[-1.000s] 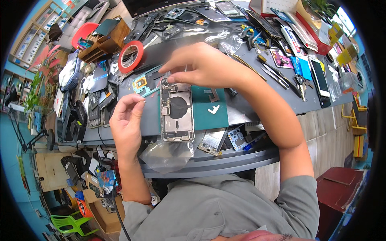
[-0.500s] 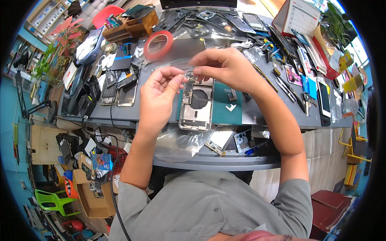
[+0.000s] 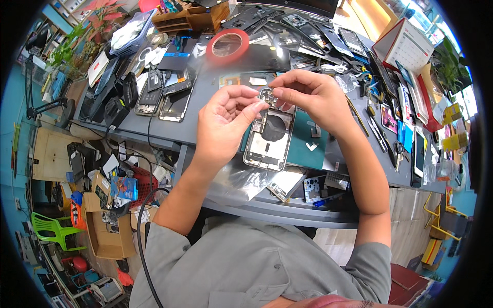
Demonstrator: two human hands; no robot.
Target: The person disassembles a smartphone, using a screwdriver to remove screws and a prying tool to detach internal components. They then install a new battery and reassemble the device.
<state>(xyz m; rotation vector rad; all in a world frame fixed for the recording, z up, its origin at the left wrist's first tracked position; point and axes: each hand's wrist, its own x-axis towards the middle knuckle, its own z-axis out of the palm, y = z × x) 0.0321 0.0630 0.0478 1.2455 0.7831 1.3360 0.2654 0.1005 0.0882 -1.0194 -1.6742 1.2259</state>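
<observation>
An opened phone (image 3: 281, 149), its back cover off and inner parts showing, lies on a green mat (image 3: 310, 154) near the desk's front edge. Over its upper left edge is my left hand (image 3: 226, 120), with thumb and forefinger pinched together. My right hand (image 3: 314, 97) comes in from the other side, its thumb and fingers closed just above the phone's top end. Whatever sits between the fingertips of either hand is too small to make out. A small white angled piece (image 3: 311, 146) and a small grey part (image 3: 314, 131) rest on the mat, right of the phone.
A red tape roll (image 3: 245, 49) lies beyond my hands. Phone parts (image 3: 177, 105) crowd the left, with tweezers (image 3: 377, 134) and a white phone (image 3: 419, 154) on the right. An open drawer (image 3: 231, 205) below the desktop holds a plastic bag (image 3: 239, 179) and boards.
The head view has turned, so the desk appears shifted to the right and tilted. Both hands stay at the phone's top end with their fingers pinched, moving only slightly.
</observation>
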